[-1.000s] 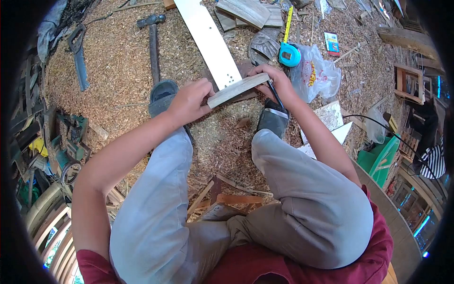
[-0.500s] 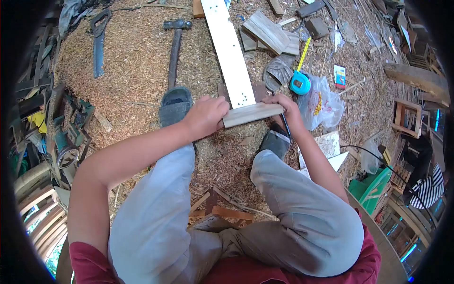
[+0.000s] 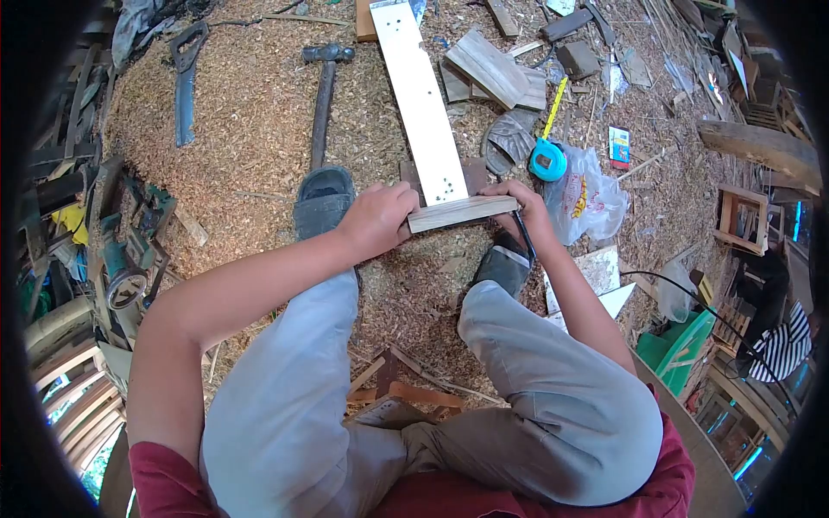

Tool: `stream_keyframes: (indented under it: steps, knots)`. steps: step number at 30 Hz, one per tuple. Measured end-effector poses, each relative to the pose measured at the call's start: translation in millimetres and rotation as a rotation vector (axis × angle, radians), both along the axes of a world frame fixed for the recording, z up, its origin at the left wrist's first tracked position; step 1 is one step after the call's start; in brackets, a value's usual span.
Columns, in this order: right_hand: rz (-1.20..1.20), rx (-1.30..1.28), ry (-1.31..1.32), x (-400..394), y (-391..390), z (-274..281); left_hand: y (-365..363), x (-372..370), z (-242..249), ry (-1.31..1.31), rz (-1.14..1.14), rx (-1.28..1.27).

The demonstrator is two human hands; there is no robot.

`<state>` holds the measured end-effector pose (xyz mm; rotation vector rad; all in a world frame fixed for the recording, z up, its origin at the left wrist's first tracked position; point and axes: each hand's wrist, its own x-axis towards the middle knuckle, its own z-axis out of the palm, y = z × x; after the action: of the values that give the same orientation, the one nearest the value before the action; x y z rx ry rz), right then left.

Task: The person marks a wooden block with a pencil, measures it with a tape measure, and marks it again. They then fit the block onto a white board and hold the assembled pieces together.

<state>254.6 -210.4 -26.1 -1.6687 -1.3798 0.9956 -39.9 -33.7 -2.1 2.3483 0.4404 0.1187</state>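
A short wooden board (image 3: 462,214) lies crosswise at the near end of a long white plank (image 3: 423,112) marked with dark dots. My left hand (image 3: 380,217) is closed around the board's left end, and my right hand (image 3: 521,210) grips its right end. A thin black strap or cord shows at my right wrist. Under the plank's near end, part of a brown flat piece (image 3: 411,180) sticks out on both sides. My fingertips are partly hidden behind the board.
On the sawdust-covered ground lie a hammer (image 3: 325,104), a handsaw (image 3: 184,82) and a turquoise tape measure (image 3: 547,161) with its yellow blade out. Wood offcuts (image 3: 490,69) sit beyond the plank's right side, near a plastic bag (image 3: 590,203).
The board has turned slightly, showing more of its near edge face. Both hands keep hold of its ends, and the whole view has shifted a little.
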Motion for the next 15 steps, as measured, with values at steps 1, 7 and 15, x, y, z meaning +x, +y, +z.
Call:
stream_keyframes:
  steps: [1, 7, 15]
  knots:
    - [0.009, 0.003, 0.01, 1, 0, 0, 0, 0, -1, -0.015, 0.011, -0.022]
    - [-0.233, -0.09, 0.292, 3, 12, 36, 10, 6, 2, 0.032, 0.115, -0.337]
    - [-0.326, -0.109, 0.302, 8, 47, 93, 8, 31, 27, -0.22, 0.247, -0.373]
